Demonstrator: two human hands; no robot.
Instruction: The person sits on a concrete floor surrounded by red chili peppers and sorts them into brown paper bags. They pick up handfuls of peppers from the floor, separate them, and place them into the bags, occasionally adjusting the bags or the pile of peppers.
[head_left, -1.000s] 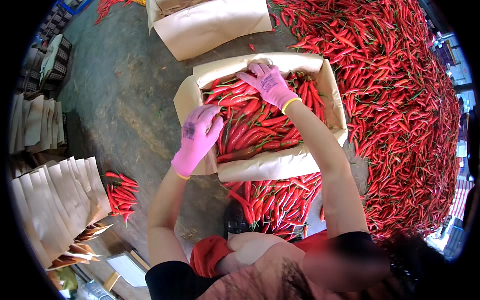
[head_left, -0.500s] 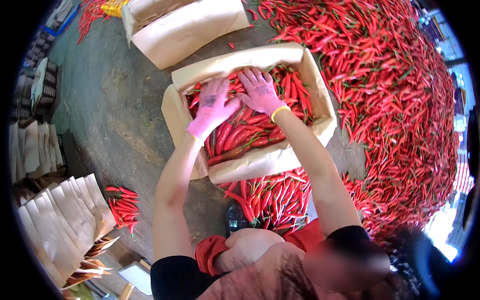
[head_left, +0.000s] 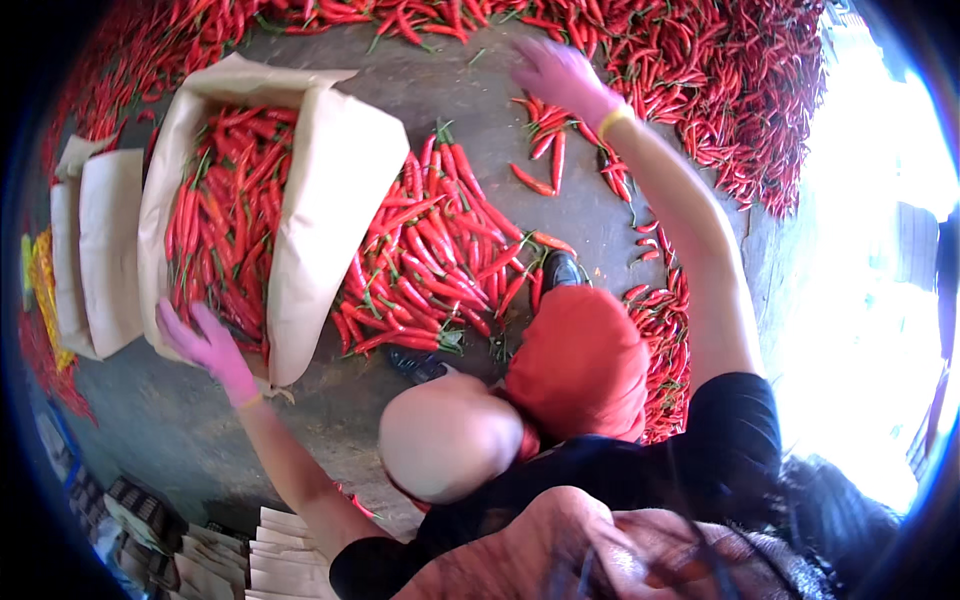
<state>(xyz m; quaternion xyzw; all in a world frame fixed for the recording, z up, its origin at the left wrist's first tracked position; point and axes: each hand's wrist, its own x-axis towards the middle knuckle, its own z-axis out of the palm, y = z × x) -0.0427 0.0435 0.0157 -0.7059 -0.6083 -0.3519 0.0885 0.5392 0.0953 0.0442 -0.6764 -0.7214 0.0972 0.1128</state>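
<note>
My left hand (head_left: 207, 350), in a pink glove, has its fingers spread at the near end of a paper-lined box (head_left: 335, 185). Its fingertips lie over the edge of the red chili peppers (head_left: 232, 205) that fill the box; whether they press on them I cannot tell. Reaching far out to the right, my right hand (head_left: 568, 80) wears a matching glove with a yellow cuff. Its fingers are stretched out, a little blurred, and nothing shows in them. Beneath and beside it, a few loose chili peppers (head_left: 557, 160) lie on the floor by the big heap.
A large chili heap (head_left: 740, 80) spreads across the back and right. A smaller chili pile (head_left: 430, 260) lies between the box and my feet. Another paper-lined box (head_left: 110, 245) stands at the left, near a yellow net bag (head_left: 48, 290). Folded paper sheets (head_left: 285, 560) are stacked at the lower left.
Both hands have come off the middle of the chilies in the box and moved apart, the right one out toward the heap. My view has turned right, so the box now appears at the left.
</note>
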